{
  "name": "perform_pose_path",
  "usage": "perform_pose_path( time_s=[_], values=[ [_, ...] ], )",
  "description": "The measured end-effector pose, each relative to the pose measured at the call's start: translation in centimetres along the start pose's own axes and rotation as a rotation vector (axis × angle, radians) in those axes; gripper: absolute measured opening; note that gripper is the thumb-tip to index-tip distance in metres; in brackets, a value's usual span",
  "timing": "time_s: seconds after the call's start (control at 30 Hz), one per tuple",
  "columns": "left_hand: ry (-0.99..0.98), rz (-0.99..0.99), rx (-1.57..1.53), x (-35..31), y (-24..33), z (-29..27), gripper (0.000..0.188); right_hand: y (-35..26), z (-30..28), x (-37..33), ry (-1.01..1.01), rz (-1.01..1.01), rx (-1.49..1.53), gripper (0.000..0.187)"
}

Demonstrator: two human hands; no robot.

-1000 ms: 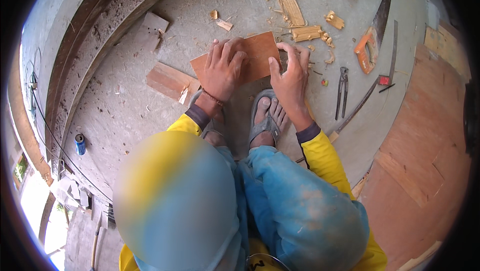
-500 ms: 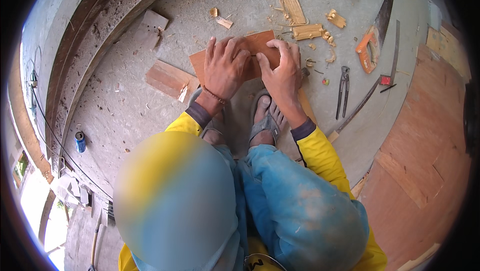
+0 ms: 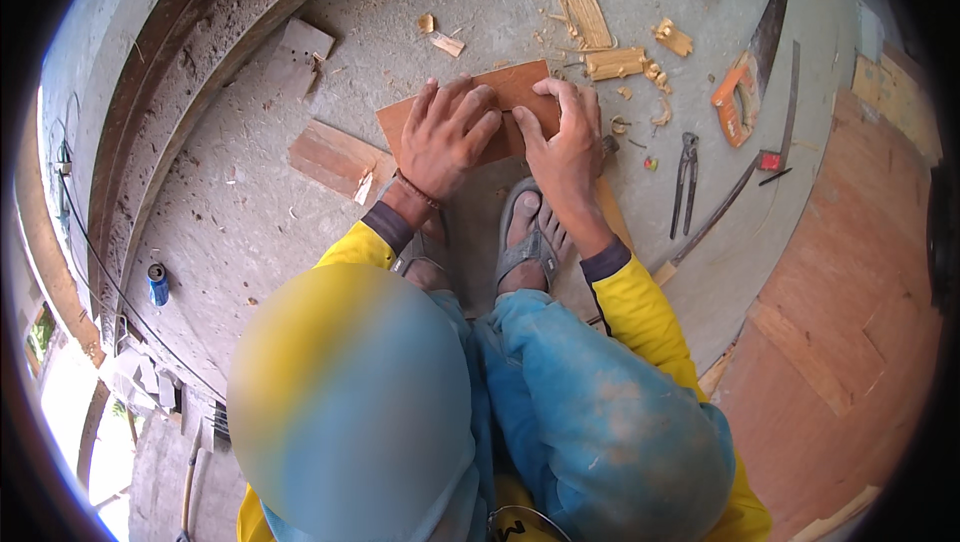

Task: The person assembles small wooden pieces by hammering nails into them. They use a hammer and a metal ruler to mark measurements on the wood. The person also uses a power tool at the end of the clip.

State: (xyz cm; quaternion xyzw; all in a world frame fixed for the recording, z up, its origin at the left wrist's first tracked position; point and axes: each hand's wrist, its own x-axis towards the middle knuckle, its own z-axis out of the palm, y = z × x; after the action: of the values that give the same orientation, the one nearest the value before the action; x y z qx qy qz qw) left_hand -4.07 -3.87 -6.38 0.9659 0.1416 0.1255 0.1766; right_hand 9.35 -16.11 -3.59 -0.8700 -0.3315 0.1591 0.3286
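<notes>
A reddish-brown board [image 3: 522, 82] sits at 12 o'clock from the view's centre, just beyond the sandals [image 3: 527, 252]. The left hand [image 3: 447, 137] lies with bent fingers over its 9 o'clock part; the right hand [image 3: 566, 137] curls at its 3 o'clock part; whether either grips it, I cannot tell. An orange-handled saw [image 3: 737, 102] rests at 2 o'clock.

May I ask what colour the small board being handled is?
Reddish-brown; the board shows best in the head view.

dark lettering [image 3: 513, 530] on yellow surface [image 3: 540, 530]; saw handle [image 3: 733, 120] marks illegible
</notes>
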Motion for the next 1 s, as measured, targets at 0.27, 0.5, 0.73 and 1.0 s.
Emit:
perform_pose_path(
  time_s=[0.27, 0.5, 0.73, 1.0],
  values=[
    [0.013, 0.013, 0.017, -0.1, -0.1, 0.0, 0.025, 5.6, -5.2, -7.3, 0.079, 0.06, -0.399, 0.041],
    [-0.007, 0.032, 0.078, -0.3, 0.2, 0.1, 0.028, 9.2, -6.5, -11.6, -0.187, 0.122, -0.473, 0.043],
    [-0.015, 0.025, 0.068, -0.2, 0.3, 0.2, 0.027, 6.3, -6.9, -11.5, -0.119, 0.001, -0.134, 0.035],
    [0.005, 0.018, 0.058, -0.3, 0.3, 0.2, 0.025, 0.5, -4.4, -6.6, -0.213, -0.087, -0.067, 0.031]
  ],
)
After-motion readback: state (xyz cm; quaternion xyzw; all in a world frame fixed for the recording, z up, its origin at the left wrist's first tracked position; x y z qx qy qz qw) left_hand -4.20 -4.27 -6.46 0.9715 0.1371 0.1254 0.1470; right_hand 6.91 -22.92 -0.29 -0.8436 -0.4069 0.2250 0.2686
